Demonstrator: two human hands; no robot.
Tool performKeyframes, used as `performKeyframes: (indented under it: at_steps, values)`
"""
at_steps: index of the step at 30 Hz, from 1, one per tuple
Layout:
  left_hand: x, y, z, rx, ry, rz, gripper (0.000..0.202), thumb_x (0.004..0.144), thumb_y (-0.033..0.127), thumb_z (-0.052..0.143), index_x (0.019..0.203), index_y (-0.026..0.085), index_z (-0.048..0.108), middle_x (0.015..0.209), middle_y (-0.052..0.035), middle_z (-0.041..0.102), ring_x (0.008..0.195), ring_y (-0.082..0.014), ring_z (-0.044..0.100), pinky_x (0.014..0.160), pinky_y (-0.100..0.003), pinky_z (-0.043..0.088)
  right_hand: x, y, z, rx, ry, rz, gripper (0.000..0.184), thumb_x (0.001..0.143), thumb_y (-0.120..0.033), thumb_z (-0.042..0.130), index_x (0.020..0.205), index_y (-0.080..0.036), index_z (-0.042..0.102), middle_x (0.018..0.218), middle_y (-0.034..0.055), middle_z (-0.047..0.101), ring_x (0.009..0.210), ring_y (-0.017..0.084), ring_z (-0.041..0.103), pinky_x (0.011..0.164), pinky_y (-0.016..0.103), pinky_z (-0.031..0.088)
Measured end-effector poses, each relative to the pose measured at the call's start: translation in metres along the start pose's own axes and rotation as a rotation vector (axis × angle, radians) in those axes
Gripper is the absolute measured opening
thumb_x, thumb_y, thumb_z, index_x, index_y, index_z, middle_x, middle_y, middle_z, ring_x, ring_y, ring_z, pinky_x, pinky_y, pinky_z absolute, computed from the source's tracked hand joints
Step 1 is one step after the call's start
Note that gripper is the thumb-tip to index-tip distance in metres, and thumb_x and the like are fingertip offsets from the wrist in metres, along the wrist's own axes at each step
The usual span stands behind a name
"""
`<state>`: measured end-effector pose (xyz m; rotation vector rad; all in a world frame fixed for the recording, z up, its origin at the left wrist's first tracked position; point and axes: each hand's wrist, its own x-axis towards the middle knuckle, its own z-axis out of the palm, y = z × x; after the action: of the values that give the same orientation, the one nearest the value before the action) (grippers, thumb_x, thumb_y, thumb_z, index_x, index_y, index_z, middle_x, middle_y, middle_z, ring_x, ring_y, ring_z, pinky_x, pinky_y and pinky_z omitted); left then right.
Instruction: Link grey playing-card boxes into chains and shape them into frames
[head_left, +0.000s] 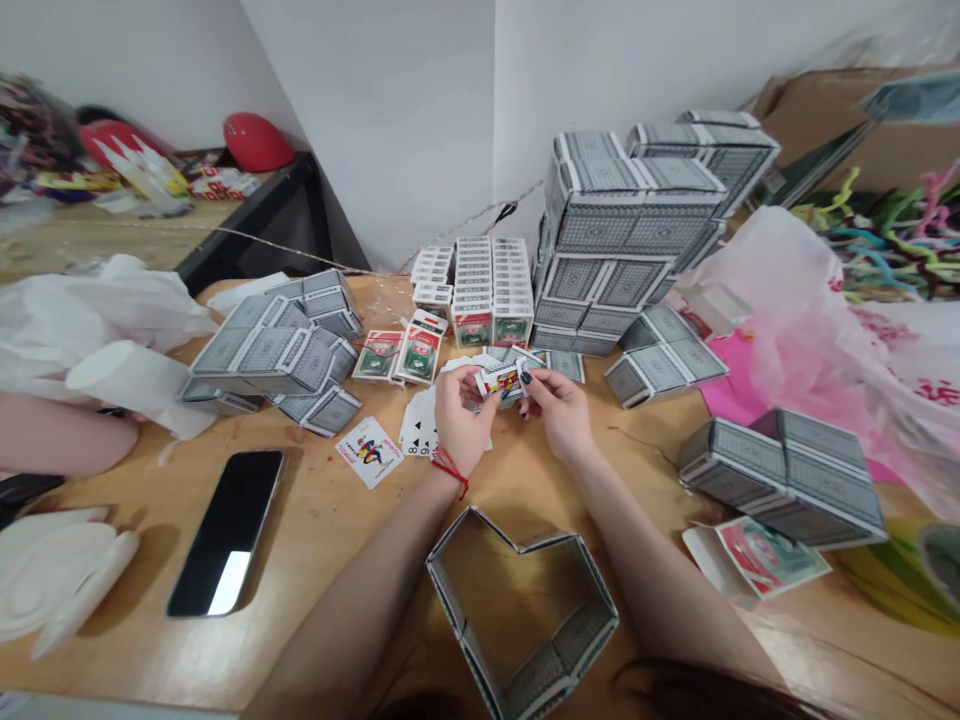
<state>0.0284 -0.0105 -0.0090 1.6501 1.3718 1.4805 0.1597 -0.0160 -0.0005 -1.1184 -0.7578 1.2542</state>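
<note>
My left hand [459,418], with a red string on the wrist, and my right hand [559,408] meet above the wooden table [315,540]. Both pinch a small stack of playing cards [501,381] with a joker face up. Under the hands lie loose face-up cards [418,428]. A single joker card [369,451] rests to the left. Near my forearms stands a heart-shaped frame built from card blocks [525,610].
A black phone [226,530] lies at the left. Folded card blocks [277,350] sit left, more [787,478] right, and a tall stack [630,230] behind. Boxed decks [480,290] line the back. Pink plastic bag [810,330] at right; another person's arm [52,432] at left.
</note>
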Motion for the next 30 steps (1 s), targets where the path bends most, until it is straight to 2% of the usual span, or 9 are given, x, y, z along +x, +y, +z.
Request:
performKeyframes:
  at_steps: [6,12,18,22,30]
  values:
    - [0.003,0.002,0.0,-0.072,-0.012,-0.081,0.033,0.067,0.012,0.064,0.097,0.019,0.051,0.08,-0.0005,0.057,0.067,-0.0101,0.055,0.063,-0.022,0.046,-0.001,0.002,0.0,-0.04,-0.009,-0.01,0.031,0.063,-0.043,0.069,0.076,-0.017,0.059,0.056,-0.0023,0.06,0.045,0.01,0.054,0.043,0.022,0.043]
    - [0.005,-0.002,0.0,-0.151,0.034,-0.183,0.024,0.065,0.016,0.067,0.087,0.016,0.056,0.073,-0.0004,0.059,0.067,-0.0112,0.057,0.064,-0.024,0.047,0.0,0.001,-0.003,-0.031,0.006,-0.01,0.028,0.063,-0.041,0.07,0.073,-0.017,0.061,0.054,-0.002,0.061,0.044,0.01,0.055,0.044,0.022,0.042]
    - [0.008,-0.003,-0.004,-0.242,0.003,-0.303,0.017,0.064,0.021,0.067,0.076,0.015,0.058,0.07,-0.0013,0.063,0.064,-0.0116,0.059,0.061,-0.024,0.048,0.0,-0.002,-0.005,-0.063,0.0,0.004,0.029,0.061,-0.042,0.071,0.072,-0.016,0.062,0.047,-0.0033,0.057,0.039,0.009,0.05,0.043,0.023,0.04]
    - [0.01,-0.002,-0.007,-0.242,-0.038,-0.314,0.014,0.065,0.024,0.067,0.073,0.015,0.061,0.068,-0.0008,0.064,0.06,-0.0105,0.057,0.058,-0.022,0.046,0.001,-0.003,-0.006,-0.058,-0.001,0.005,0.028,0.059,-0.041,0.072,0.071,-0.017,0.063,0.047,-0.0029,0.057,0.039,0.009,0.048,0.042,0.023,0.039]
    - [0.014,-0.007,-0.009,-0.222,-0.037,-0.318,0.012,0.065,0.024,0.065,0.072,0.014,0.064,0.063,-0.0001,0.063,0.055,-0.0094,0.054,0.053,-0.021,0.042,0.0,-0.002,-0.006,-0.119,-0.001,-0.021,0.026,0.059,-0.041,0.071,0.068,-0.017,0.065,0.047,-0.0022,0.057,0.041,0.01,0.047,0.044,0.024,0.039]
